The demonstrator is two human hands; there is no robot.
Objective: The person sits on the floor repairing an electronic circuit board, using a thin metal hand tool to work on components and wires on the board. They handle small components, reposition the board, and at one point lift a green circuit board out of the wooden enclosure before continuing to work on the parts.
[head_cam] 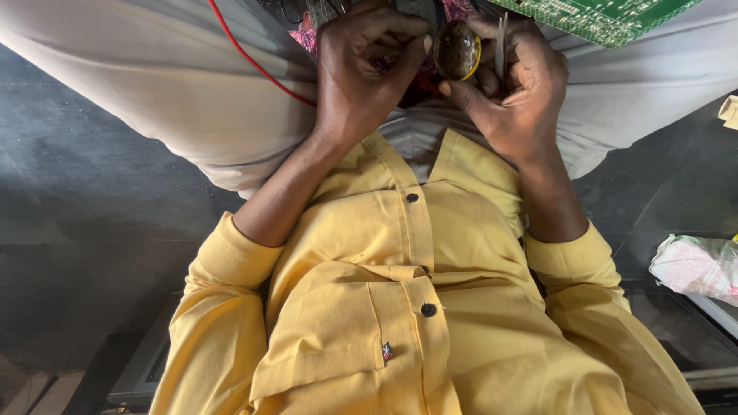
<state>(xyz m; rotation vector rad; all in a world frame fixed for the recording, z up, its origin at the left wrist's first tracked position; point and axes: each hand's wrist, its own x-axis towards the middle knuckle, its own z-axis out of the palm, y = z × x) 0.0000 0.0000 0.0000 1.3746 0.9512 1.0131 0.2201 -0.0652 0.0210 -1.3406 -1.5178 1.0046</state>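
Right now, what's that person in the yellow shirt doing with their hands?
The person is sitting with both hands close together over their lap. The right hand holds a small round tin with a yellow rim and also grips a thin metal tool; whether that tool is tweezers is hard to tell. The left hand is curled right beside the tin, fingers touching near it. A green circuit board rests on one knee, and a red wire runs across the pale trousers.

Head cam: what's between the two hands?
Head view: a small round tin with a yellow rim, pinched between left hand and right hand, over pink patterned cloth.
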